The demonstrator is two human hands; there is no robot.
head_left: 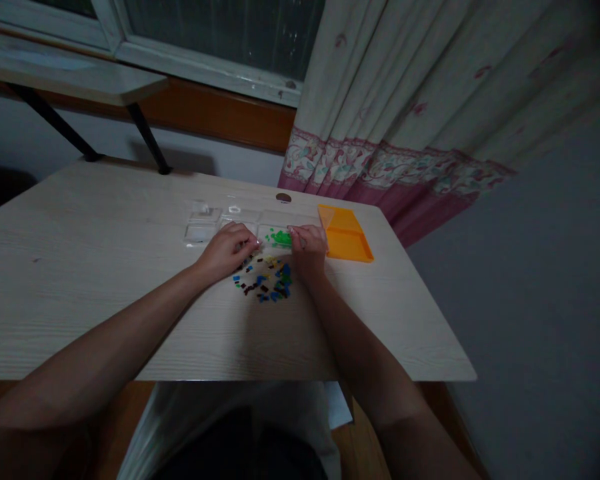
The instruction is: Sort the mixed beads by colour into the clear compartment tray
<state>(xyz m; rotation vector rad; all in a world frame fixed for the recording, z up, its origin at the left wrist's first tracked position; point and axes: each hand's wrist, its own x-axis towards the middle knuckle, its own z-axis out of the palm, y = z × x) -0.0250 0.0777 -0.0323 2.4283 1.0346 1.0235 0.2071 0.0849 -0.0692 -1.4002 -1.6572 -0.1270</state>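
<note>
Both my hands rest on a pale wooden table [105, 300] over a scatter of small coloured pieces [267, 280], blue, dark red and yellow. My left hand [227, 250] lies curled at the left edge of the scatter, fingertips bent down onto the pieces. My right hand [307, 248] is closed in a pinch beside a small heap of green pieces [279, 237], which lies in a clear plastic compartment tray [205, 223]. What the right fingers pinch is too small to make out.
An orange lid or shallow tray [345, 233] lies just right of my right hand. A round cable hole [283, 197] sits near the table's far edge. A curtain [405, 120] hangs behind, a window and a folding table stand at the back left.
</note>
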